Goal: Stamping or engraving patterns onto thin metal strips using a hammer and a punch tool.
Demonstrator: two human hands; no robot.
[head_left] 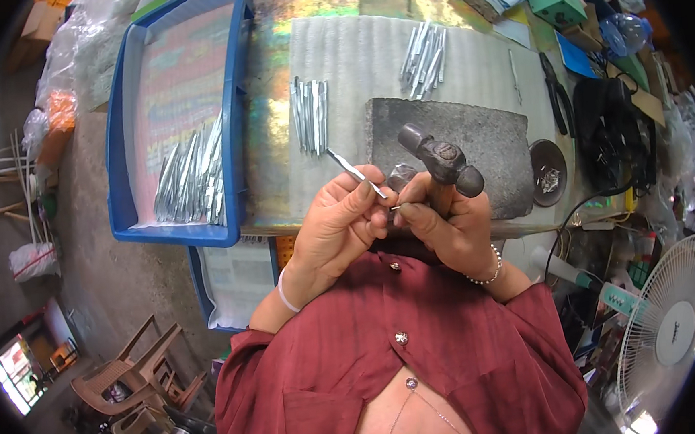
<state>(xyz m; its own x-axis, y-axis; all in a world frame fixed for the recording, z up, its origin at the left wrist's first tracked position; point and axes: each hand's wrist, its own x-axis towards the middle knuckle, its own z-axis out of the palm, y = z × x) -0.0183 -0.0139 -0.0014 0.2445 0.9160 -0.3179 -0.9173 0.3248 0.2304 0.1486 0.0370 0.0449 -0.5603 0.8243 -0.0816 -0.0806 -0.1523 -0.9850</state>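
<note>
Between the thumb and fingers of my left hand point(335, 214) is a slim silvery metal strip point(354, 172) with a narrow end, tilted away to the left. My right hand point(457, 229) keeps a ball-peen hammer point(443, 160) in its curled fingers, the head uppermost. Its thumb and forefinger also pinch a tiny thin pin point(396, 207) close to the strip's near end; whether the two touch, I cannot tell. Just beyond both hands lies a dark grey stone block point(490, 130). Similar strips lie in a row point(311, 119) at the left and a looser pile point(423, 60) behind the block.
A blue tray point(238, 128) at the left holds many more strips point(193, 179). Right of the block stands a round dark dish point(541, 191) with small metal bits. Dark-handled pliers point(557, 97) and a black cable point(573, 221) lie farther right. A white fan point(672, 335) stands at lower right.
</note>
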